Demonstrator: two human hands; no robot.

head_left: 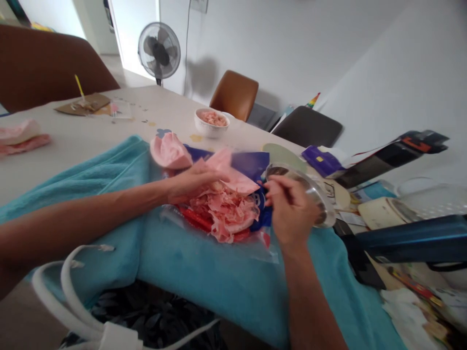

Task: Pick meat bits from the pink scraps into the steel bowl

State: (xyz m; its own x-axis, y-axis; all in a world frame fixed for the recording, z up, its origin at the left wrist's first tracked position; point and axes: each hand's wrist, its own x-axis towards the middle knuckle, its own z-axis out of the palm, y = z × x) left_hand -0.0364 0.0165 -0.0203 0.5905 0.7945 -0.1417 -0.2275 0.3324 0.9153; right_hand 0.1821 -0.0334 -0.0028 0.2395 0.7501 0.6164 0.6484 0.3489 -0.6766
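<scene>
Nearest me, a white cable (120,335) loops at the bottom edge, below a teal towel (204,274) draped over the near side of the table (175,104). On the towel lies a printed plastic bag (252,159) in blue and red, heaped with torn pink shreds (233,216). Just above the heap, the left hand (191,181) reaches in from the left and grasps a pink piece (239,177), broad and pale-faced. I see its long axis slanting from upper left to lower right, the narrow corner pointing toward the right hand (292,209). That right hand is near the corner, fingers curled inward; blur means I cannot tell whether they pinch anything. Just beyond it, partly covered, is a shiny metal bowl (328,210). Past the left hand, a rounded pink chunk (170,150) rests at the bag's far left. Farther off stands a white bowl (211,130) filled with pink flesh, then a brown chair (233,95) and a fan (159,51) by the wall.
</scene>
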